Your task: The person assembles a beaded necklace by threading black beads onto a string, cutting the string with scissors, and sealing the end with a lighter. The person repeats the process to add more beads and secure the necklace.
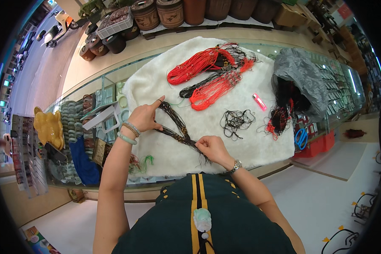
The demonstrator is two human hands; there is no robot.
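Note:
My left hand (144, 116) holds the looped end of a bundle of black necklace cords (180, 122) with small golden-brown beads, its thumb and index finger parted against the loop. At the bundle's lower end, my right hand (214, 149) pinches the strands, and loose tails hang just below its fingertips. Both hands are over a white plush cloth (262, 146). Beyond them lie bundles of red cords (194, 67) with black ends. A loose tangle of black cord (237, 123) is right of my hands, near a pink lighter-like object (259, 102).
The cloth covers a glass display counter (114, 76). At the right are a grey plastic bag (302, 78) with black and red cords spilling out and blue-handled scissors (301, 139). Bangles (72, 114) and a yellow ornament (48, 127) stand left. Brown pots (170, 12) line the back.

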